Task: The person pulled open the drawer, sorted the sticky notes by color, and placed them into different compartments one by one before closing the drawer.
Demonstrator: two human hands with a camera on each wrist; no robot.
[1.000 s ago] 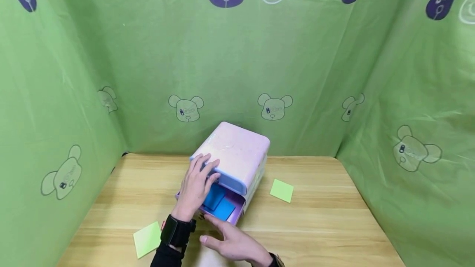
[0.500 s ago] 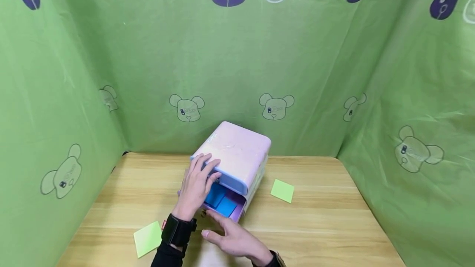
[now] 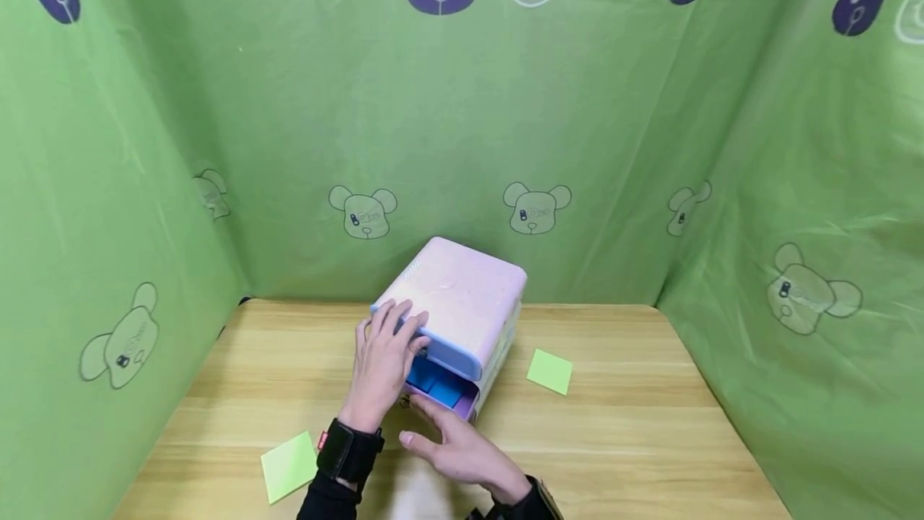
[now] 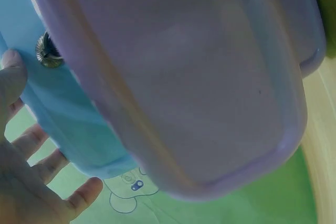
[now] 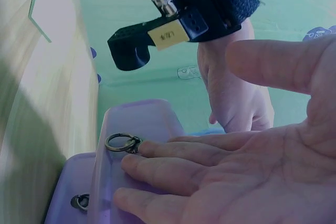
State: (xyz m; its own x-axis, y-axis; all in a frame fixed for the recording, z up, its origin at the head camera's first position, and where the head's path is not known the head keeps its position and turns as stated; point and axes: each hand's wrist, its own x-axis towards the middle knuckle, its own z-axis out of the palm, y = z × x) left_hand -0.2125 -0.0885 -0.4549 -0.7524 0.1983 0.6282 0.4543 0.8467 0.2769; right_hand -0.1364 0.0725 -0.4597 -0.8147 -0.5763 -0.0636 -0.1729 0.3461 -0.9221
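Observation:
A small pink-topped drawer cabinet [image 3: 455, 291] stands on the table, its purple middle drawer [image 3: 468, 408] partly out. Inside that drawer lie blue sticky notes [image 3: 446, 393]. My left hand [image 3: 381, 363] rests on the cabinet's upper front edge, fingers spread. In the left wrist view its fingers reach beside the blue top drawer front [image 4: 89, 129]. With straight fingers, my right hand [image 3: 465, 448] touches the purple drawer's front; in the right wrist view the fingertips lie on that drawer front [image 5: 149, 114] beside its ring pull [image 5: 122, 142]. The drawer's left part is hidden behind my left hand.
One green sticky note pad [image 3: 289, 465] lies at the left near my left wrist. Another green pad [image 3: 550, 371] lies right of the cabinet. A lower purple drawer [image 5: 71, 182] with its own ring pull shows in the right wrist view. Green cloth [image 3: 447, 119] hangs around the table.
The purple drawer has slid further into the cabinet, and less of the blue notes shows. My right hand has moved forward with it. My left hand has stayed on the cabinet.

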